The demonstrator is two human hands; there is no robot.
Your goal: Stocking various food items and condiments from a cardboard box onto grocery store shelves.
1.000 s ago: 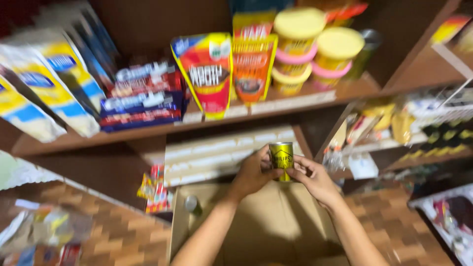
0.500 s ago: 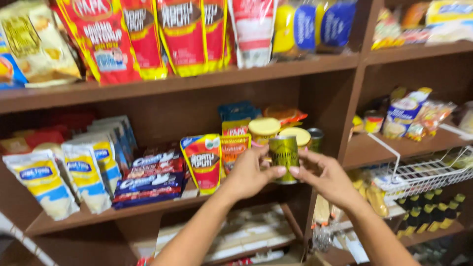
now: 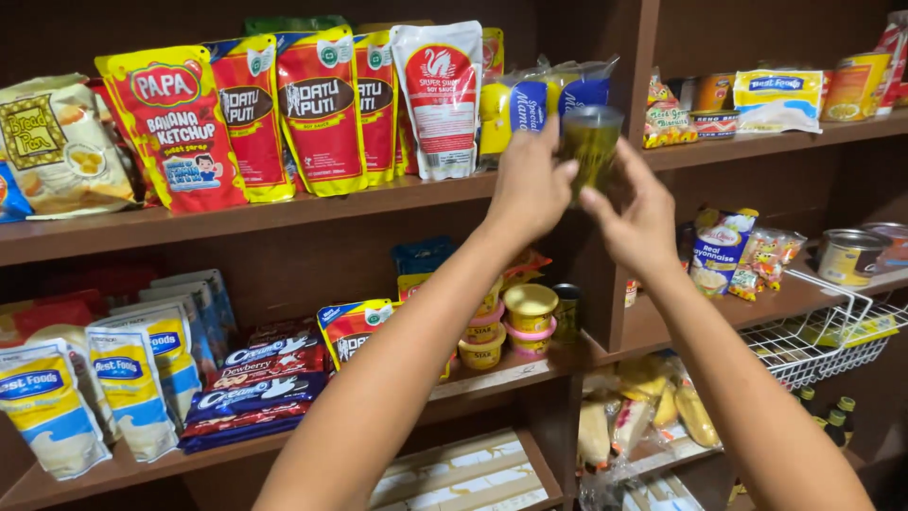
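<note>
Can (image 3: 591,147), small and greenish-gold with a dark top rim, sits raised between both hands in front of the upper shelf (image 3: 284,216), at the height of the pouches standing there. Left hand (image 3: 532,185) clamps it from the left, its fingers (image 3: 560,172) curled against the side and thumb up along the wall. Right hand (image 3: 636,220) closes on it from the right and below, with fingers (image 3: 605,201) pressed to the lower part. Motion blurs the can's label, so its print cannot be made out; the body looks upright or nearly so.

Just behind the can on that shelf lie yellow bags (image 3: 530,102) in clear wrap, and left of them a white pouch (image 3: 440,95) and a row of red pouches (image 3: 236,118). A wooden upright (image 3: 641,57) stands just right of the can, dividing this bay from the next, where small tins (image 3: 714,121) and a yellow pack (image 3: 777,96) rest on the top board.

Below the forearms, on the middle shelf, are stacked yellow tubs (image 3: 530,317), a dark tin (image 3: 566,310) and flat blue biscuit packs (image 3: 255,393). White-and-blue pouches (image 3: 132,388) lean at far left. A white wire basket (image 3: 823,331) juts out at lower right, near the right forearm.
</note>
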